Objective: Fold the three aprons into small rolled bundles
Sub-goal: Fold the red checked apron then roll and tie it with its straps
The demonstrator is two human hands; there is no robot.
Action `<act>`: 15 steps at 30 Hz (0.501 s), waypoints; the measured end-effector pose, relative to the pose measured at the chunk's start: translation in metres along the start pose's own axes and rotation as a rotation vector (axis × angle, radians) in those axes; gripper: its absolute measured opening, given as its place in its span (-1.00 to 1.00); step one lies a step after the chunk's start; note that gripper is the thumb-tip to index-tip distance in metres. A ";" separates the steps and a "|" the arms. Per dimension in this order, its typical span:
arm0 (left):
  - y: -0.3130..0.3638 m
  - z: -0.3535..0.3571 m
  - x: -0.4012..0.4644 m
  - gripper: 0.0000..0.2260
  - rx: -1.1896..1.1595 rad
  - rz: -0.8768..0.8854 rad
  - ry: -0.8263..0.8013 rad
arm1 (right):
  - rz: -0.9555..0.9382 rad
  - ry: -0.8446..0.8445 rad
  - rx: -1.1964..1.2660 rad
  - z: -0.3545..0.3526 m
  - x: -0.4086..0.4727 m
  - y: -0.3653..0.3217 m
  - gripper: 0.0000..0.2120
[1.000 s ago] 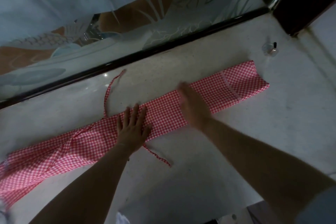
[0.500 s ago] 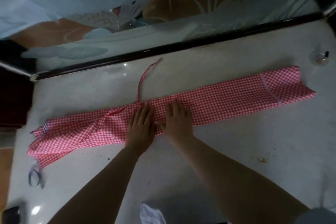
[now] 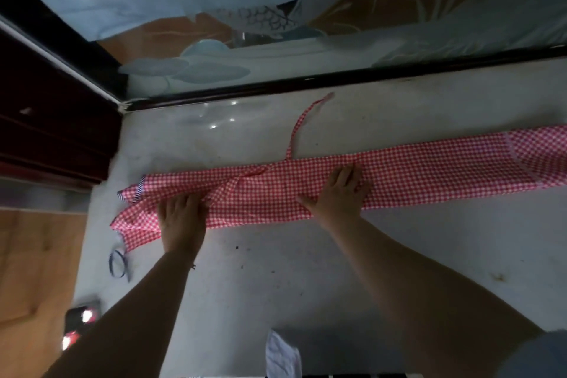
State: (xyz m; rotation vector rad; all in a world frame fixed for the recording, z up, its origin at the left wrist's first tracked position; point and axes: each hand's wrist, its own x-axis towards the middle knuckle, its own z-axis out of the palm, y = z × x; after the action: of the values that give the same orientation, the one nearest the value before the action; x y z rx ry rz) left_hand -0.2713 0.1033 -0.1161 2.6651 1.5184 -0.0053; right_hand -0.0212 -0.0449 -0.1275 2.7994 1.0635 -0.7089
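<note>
Head view. The red gingham apron (image 3: pixel 399 172), folded into a long narrow strip, lies flat across the pale stone surface (image 3: pixel 306 270), running from near the dark cabinet (image 3: pixel 46 132) on the left to past the right edge of the frame. My left hand (image 3: pixel 181 218) rests flat on the strip close to its left end, fingers extended, gripping nothing. My right hand (image 3: pixel 337 193) presses flat near the strip's middle, fingers likewise straight. One tie strap (image 3: pixel 302 123) trails loose toward the frosted glass panel (image 3: pixel 276 9); a blue-striped strap loop (image 3: pixel 118 264) lies off the left end. The cloth appears thin, light and limp, so I judge it will slide on the smooth stone and its layers will shift unless pressed down. Rolling would best begin at one short end, both hands pinching the full width, with the loose straps tucked in first.
</note>
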 end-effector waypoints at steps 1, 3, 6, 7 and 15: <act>-0.002 -0.008 0.005 -0.72 -0.059 0.026 -0.027 | 0.004 -0.003 -0.007 0.000 0.000 0.001 0.14; -0.008 -0.033 0.017 -0.65 -0.174 0.031 -0.067 | 0.013 0.002 -0.024 0.000 -0.001 -0.003 0.15; -0.014 -0.064 0.035 -0.47 -0.049 0.209 -0.199 | 0.027 0.011 -0.033 0.001 -0.001 -0.004 0.15; -0.018 -0.066 0.038 -0.48 0.006 0.269 -0.317 | 0.031 0.009 -0.035 0.002 -0.001 -0.003 0.15; -0.092 -0.053 0.033 -0.72 0.203 0.138 -0.288 | 0.071 0.019 -0.041 0.003 -0.001 -0.006 0.15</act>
State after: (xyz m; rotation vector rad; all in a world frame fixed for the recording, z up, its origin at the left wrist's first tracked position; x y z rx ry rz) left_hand -0.3351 0.1815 -0.0701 2.7621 1.3058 -0.5373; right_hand -0.0271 -0.0417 -0.1295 2.7984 0.9653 -0.6469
